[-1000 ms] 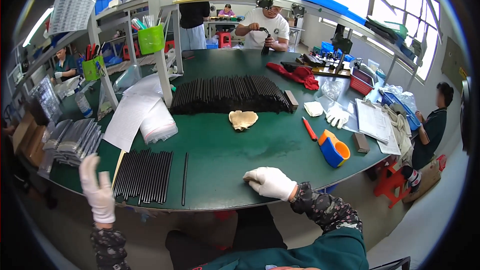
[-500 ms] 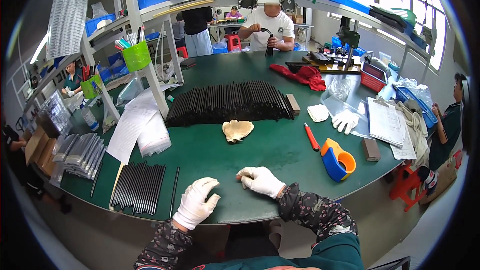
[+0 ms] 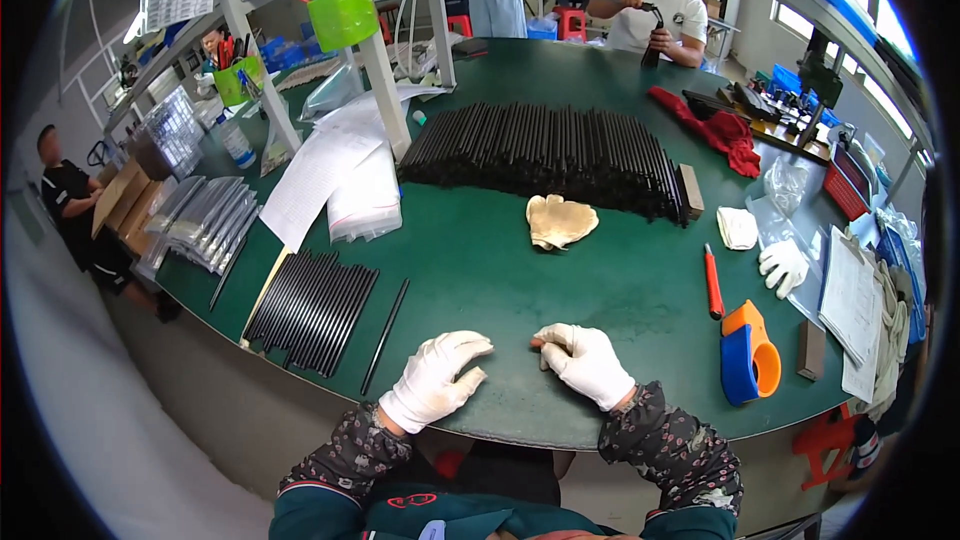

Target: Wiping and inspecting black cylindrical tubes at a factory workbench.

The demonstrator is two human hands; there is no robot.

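1. Since one second earlier, the left hand (image 3: pixel 435 380) had come in from the left of a row of black rods (image 3: pixel 315 312) to the near middle of the green desk (image 3: pixel 500 295); the right hand (image 3: pixel 588 365) had stayed near the same edge.
2. Both wore white gloves and faced each other, apart. The left had its thumb away from its curved fingers, with nothing seen between them. The right had thumb and fingers drawn together; whether they pinched something small could not be told.
3. Nearest the left hand, just beyond its left side, a single black rod (image 3: pixel 385 337) lay alone, slanted, beside the row at near left.
4. Across the far middle ran a much larger stack of black rods (image 3: pixel 550 155), with a brownish block (image 3: pixel 690 192) at its right end.
5. Judging by this layout, the handling looked partway along: the small row was laid out, one rod sat apart, and the big stack remained on the desk.
6. Between stack and hands lay a crumpled tan piece (image 3: pixel 560 222). To the right were a red-handled tool (image 3: pixel 713 282) and an orange-and-blue holder (image 3: pixel 752 355); to the far left, flat plastic bags (image 3: pixel 205 225).
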